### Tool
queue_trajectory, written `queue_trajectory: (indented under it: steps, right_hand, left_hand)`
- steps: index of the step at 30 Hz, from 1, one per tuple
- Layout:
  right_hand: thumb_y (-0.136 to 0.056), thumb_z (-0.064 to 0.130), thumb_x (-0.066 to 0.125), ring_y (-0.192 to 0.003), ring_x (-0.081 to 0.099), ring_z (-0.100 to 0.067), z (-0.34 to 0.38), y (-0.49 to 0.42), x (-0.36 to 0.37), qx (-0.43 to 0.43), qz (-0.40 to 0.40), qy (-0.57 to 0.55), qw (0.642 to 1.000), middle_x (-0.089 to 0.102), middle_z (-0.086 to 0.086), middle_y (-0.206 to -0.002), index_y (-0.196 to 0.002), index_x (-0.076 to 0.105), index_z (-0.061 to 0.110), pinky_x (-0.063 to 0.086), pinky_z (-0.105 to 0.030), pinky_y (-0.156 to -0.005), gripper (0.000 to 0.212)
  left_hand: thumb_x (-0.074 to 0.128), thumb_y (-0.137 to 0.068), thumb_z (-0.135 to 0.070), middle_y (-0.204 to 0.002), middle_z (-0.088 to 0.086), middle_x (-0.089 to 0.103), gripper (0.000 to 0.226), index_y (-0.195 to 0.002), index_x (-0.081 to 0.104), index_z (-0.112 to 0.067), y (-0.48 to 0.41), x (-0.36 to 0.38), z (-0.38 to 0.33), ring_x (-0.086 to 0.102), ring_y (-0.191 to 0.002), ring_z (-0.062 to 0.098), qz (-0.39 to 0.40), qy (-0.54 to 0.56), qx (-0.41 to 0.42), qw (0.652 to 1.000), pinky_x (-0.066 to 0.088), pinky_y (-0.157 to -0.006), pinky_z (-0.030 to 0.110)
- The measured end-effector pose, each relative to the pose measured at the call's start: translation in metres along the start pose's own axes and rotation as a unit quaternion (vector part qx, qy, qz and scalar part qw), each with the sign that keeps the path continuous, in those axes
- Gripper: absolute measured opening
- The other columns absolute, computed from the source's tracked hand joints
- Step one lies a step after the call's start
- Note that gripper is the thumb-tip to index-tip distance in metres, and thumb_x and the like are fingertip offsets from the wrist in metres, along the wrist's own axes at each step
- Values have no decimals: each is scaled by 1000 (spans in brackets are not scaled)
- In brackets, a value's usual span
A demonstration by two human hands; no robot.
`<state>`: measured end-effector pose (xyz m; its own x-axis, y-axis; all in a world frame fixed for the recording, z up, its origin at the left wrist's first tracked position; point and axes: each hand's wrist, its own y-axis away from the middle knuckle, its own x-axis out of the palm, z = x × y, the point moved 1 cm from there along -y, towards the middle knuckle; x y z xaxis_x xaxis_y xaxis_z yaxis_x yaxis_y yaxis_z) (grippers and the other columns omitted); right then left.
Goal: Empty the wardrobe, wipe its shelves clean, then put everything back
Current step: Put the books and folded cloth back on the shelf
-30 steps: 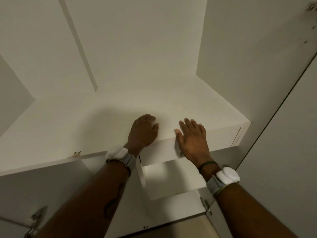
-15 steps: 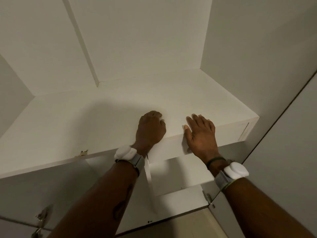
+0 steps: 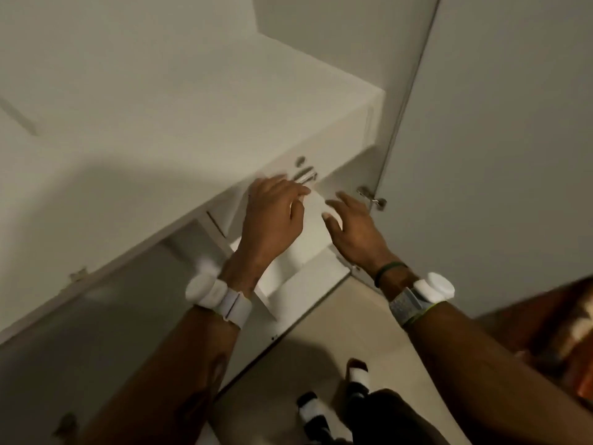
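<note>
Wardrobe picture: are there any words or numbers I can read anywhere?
None can be read.
The white wardrobe is plain, with no label showing.
The left wrist band and right wrist band show no readable writing.
The reddish patterned thing at the right edge is too blurred to read.

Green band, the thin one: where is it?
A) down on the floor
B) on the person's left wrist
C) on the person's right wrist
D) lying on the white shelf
C: the thin green band circles the arm just behind the right hand, next to the white wrist strap.
</note>
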<state>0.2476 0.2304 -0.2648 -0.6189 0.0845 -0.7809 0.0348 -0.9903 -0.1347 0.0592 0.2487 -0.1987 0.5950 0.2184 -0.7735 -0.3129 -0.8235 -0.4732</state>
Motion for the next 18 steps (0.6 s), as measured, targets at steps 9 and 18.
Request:
queue_trajectory:
  steps: [9, 18]
  right_hand:
    - [-97, 23, 54, -129, 52, -33, -184, 270, -50, 389, 78, 32, 917, 56, -13, -140, -137, 56, 10, 43, -40, -108, 43]
    - [-93, 21, 57, -108, 62, -39, -279, 467, -162, 529, -65, -13, 846, 68, -20, -116, -117, 68, 6, 49, -41, -93, 31]
  left_hand:
    - [55, -97, -21, -114, -7, 71, 23, -112, 73, -21, 90, 158, -139, 65, -105, 13, 405, 138, 19, 904, 50, -95, 28]
    - [52, -97, -29, -111, -14, 68, 20, -102, 71, -31, 152, 287, -285, 63, -107, 10, 570, 26, 22, 821, 45, -94, 29]
